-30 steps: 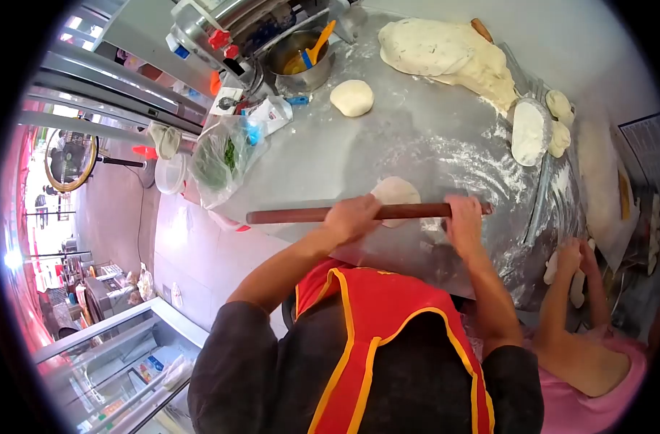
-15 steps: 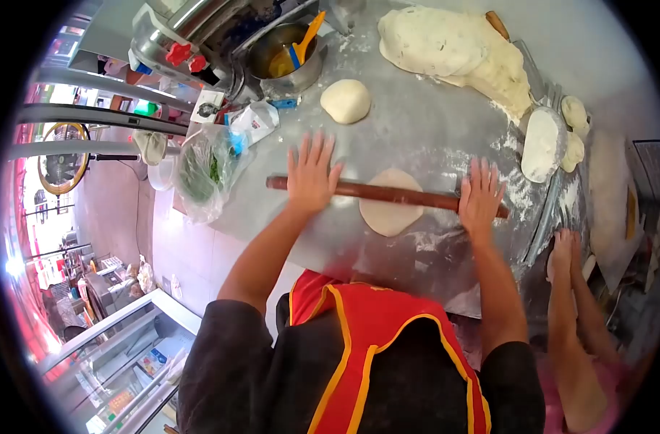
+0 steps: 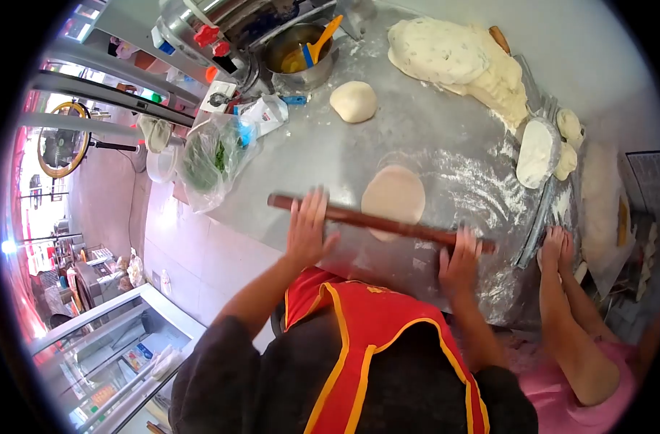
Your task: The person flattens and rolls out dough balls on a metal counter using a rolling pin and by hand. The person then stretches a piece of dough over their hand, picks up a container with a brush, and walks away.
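A flat round of dough (image 3: 393, 195) lies on the grey metal table, its near part crossed by a brown rolling pin (image 3: 373, 222). My left hand (image 3: 308, 230) rests over the pin's left part, fingers stretched out and thumb apart. Toward the pin's right end, my right hand (image 3: 461, 260) lies on it with fingers extended, slightly blurred. Beyond the flat round sits a smooth dough ball (image 3: 353, 101). A large mass of dough (image 3: 453, 61) lies at the table's far side.
Back left stands a metal pot (image 3: 301, 58) with an orange brush, near a plastic bag of greens (image 3: 213, 163). Floured dough pieces (image 3: 538, 153) lie at the right. A co-worker's hands (image 3: 555, 249) are at the table's right edge. A glass-topped case (image 3: 127, 354) stands lower left.
The rolling pin and both my hands first moved away from my body, then back toward it. The dough round is larger and flatter than a second ago. The camera view has shifted slightly.
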The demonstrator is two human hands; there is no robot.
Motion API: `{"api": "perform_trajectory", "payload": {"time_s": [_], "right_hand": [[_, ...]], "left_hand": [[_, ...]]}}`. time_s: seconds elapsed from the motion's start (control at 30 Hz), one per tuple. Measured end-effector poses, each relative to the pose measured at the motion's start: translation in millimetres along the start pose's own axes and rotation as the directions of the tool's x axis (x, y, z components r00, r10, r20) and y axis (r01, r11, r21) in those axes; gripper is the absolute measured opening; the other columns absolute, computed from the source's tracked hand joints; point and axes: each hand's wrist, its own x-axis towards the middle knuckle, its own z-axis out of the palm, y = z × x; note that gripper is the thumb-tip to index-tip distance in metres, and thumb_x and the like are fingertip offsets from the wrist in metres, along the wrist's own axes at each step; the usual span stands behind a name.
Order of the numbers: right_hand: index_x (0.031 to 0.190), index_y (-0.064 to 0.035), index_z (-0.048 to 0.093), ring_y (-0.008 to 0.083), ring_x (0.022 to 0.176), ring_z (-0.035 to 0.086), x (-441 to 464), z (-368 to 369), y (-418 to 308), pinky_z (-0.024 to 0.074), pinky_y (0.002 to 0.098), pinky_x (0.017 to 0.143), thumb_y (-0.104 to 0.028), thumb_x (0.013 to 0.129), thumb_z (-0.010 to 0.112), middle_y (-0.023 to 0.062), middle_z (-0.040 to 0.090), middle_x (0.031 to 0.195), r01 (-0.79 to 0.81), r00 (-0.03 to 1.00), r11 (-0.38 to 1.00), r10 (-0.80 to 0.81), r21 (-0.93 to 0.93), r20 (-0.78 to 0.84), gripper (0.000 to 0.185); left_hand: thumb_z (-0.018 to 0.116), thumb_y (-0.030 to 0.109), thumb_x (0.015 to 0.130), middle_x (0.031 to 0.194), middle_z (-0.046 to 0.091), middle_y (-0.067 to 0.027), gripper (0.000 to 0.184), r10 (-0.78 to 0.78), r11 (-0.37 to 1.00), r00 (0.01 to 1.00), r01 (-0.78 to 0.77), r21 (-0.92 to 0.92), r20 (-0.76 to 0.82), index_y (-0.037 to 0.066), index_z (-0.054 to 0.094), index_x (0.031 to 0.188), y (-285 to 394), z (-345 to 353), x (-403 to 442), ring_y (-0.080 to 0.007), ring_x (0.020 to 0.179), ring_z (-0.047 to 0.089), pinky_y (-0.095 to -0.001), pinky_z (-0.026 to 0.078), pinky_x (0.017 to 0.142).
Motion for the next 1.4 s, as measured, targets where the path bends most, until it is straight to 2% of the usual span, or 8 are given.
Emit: {"api": "perform_trajectory", "payload": {"time_s": [0.43,0.63,0.77,0.83,0.93,1.03,1.27,1.4], "right_hand": [[0.145,-0.0071,0.04,0.0317,0.14,0.035,103,23,28,0.0217,0.0554,0.114,-0.031,0.099,0.045,0.0153,0.042,0.148,-0.092,0.993,0.994,0.087,-0.057,-0.082,0.052],[0.137,-0.0021,0.047,0.0362,0.131,0.045,41,30,1,0.0291,0.0535,0.11,-0.029,0.096,0.055,0.0191,0.049,0.141,0.038,0.999,0.993,-0.037,0.11,-0.006,0.05],[0.118,-0.0033,0.062,0.0408,0.108,0.057,163,39,-58,0.0453,0.0439,0.095,-0.027,0.087,0.064,0.0215,0.065,0.111,-0.13,0.99,0.797,0.072,0.589,0.121,0.039],[0.102,-0.006,0.066,0.0399,0.103,0.059,207,40,-79,0.0469,0.0435,0.092,-0.023,0.08,0.065,0.0192,0.066,0.104,-0.112,0.949,0.895,-0.033,0.432,0.314,0.027],[0.09,-0.0059,0.066,0.0389,0.1,0.059,220,33,-132,0.0477,0.045,0.089,-0.023,0.074,0.067,0.0171,0.067,0.1,0.306,0.792,0.908,-0.409,0.285,0.453,0.023],[0.085,-0.005,0.066,0.0374,0.094,0.061,203,57,-163,0.0491,0.0456,0.083,-0.027,0.074,0.07,0.0162,0.068,0.094,0.352,0.775,0.807,-0.535,0.473,0.336,0.025],[0.092,-0.0012,0.063,0.036,0.07,0.063,143,29,-19,0.0494,0.0408,0.065,-0.032,0.085,0.068,0.0193,0.063,0.076,-0.18,0.907,0.876,-0.028,0.448,0.419,0.032],[0.113,-0.0031,0.062,0.034,0.106,0.06,33,5,10,0.0428,0.047,0.095,-0.025,0.095,0.055,0.0183,0.065,0.108,-0.073,0.997,0.971,0.065,0.227,0.044,0.03]], "left_hand": [[0.06,0.037,0.09,0.148,0.041,-0.0162,0.062,-0.002,0.991,0.994,0.017,0.136,-0.106,0.002,0.045,0.139,-15,5,120,-0.0315,0.138,0.036,-0.0524,0.021,0.115],[0.066,0.019,0.08,0.118,0.058,-0.0159,0.044,0.146,0.988,0.989,-0.145,-0.046,0.015,0.003,0.055,0.12,-14,10,17,-0.0334,0.115,0.052,-0.048,0.036,0.103],[0.064,0.012,0.073,0.098,0.06,-0.0141,0.033,0.205,0.971,0.979,-0.206,-0.121,-0.018,0.004,0.057,0.105,-7,-4,21,-0.0332,0.096,0.056,-0.0442,0.044,0.085],[0.062,0.011,0.073,0.093,0.058,-0.0127,0.025,0.214,0.972,0.976,-0.216,-0.094,-0.036,0.005,0.057,0.097,2,-18,12,-0.0312,0.09,0.056,-0.0418,0.045,0.08],[0.058,0.012,0.075,0.087,0.057,-0.0098,0.014,0.191,0.981,0.98,-0.193,-0.027,-0.063,0.006,0.055,0.087,15,-24,-6,-0.0271,0.087,0.056,-0.0382,0.045,0.078],[0.057,0.013,0.075,0.085,0.056,-0.0092,0.013,0.173,0.985,0.981,-0.174,-0.011,-0.088,0.007,0.055,0.087,26,-22,-13,-0.0261,0.086,0.056,-0.0367,0.045,0.077],[0.063,0.014,0.071,0.088,0.057,-0.0078,0.02,0.182,0.983,0.977,-0.18,0.03,-0.112,0.007,0.057,0.09,15,-24,2,-0.0259,0.087,0.056,-0.0376,0.043,0.079],[0.071,0.017,0.072,0.106,0.06,-0.0118,0.042,0.155,0.988,0.987,-0.155,-0.005,-0.053,0.006,0.059,0.11,1,-11,15,-0.0311,0.102,0.056,-0.0441,0.041,0.093]]}}
